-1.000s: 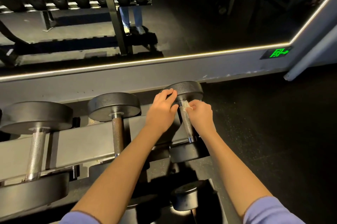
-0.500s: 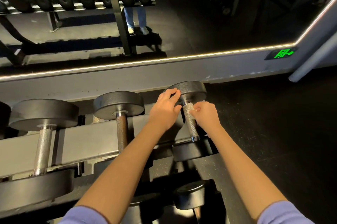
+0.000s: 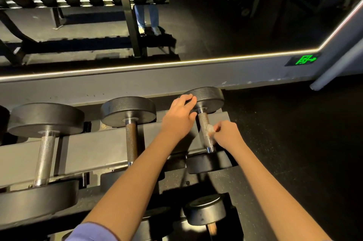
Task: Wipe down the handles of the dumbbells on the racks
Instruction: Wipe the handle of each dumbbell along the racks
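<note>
While the far head was gripped by the left hand, the right hand's wipe was pinched against the front-to-back handle.

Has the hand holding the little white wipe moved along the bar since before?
Yes. The right hand with the wipe slid down the handle, away from the far weight head, toward the near head.

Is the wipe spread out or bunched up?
Bunched: the wipe is a small white wad pinched by the right hand against the rightmost dumbbell's handle.
</note>
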A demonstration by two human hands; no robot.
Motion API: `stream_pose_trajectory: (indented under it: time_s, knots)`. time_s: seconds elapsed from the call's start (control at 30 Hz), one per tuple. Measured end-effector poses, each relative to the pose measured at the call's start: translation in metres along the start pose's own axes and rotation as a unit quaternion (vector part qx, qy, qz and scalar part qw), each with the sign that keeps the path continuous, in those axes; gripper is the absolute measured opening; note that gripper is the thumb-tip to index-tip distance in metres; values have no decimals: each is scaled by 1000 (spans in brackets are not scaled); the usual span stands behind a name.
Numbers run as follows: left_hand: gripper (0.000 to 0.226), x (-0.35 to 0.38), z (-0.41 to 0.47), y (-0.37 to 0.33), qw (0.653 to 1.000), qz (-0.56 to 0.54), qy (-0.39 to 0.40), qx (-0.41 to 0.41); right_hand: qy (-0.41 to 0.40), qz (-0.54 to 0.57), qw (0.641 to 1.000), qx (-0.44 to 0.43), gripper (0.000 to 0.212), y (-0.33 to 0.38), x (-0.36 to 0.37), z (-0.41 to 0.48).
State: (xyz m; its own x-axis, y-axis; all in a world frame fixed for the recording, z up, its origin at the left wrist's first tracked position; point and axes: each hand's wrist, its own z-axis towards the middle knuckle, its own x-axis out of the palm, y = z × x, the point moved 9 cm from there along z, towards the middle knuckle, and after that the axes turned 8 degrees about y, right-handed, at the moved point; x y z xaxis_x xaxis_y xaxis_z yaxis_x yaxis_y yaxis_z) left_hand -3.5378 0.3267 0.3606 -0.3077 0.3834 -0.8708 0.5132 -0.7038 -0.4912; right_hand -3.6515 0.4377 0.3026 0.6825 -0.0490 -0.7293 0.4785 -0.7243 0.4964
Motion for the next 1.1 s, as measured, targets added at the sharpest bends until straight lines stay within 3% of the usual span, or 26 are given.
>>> stream_pose_trajectory:
  time_s: [0.13,0.27,0.37,0.43,0.53,0.63,0.7,0.77,0.83,0.9,1.0,1.1]
  knots:
    - [47,-4,-2,-3,1000,-1,-16,15,-72,54,995,-52,4,23,-16,10]
    - [48,-3,-3,-4,1000,3,-16,23,-107,63,989,-81,19,37,-23,18]
    - [49,-3,-2,-3,1000,-7,-14,27,-84,59,991,-81,8,30,-18,15]
    - [49,-3,-3,-2,999,-16,-13,31,-59,32,996,-62,26,19,-12,12]
    - [50,-4,-4,0,999,-21,-15,34,-24,-5,1000,-20,31,2,-3,7]
    - [51,-3,-3,0,999,-23,-5,30,-43,19,998,-36,25,8,-7,9]
    - [52,-2,-2,0,999,-24,3,29,-71,57,993,-70,4,20,-15,13]
    - [52,-2,-2,1,999,-25,14,24,-87,69,990,-91,20,29,-20,21]
    - [52,-1,-1,2,999,-27,25,17,-89,64,989,-96,19,31,-22,24]
    - [52,-1,-1,2,999,-29,30,13,-75,56,992,-85,7,26,-20,21]
    - [52,1,-1,2,999,-37,36,3,-36,25,998,-45,32,4,-8,11]
    - [52,2,-1,3,998,-48,40,-5,34,-11,999,-15,21,-11,5,-1]
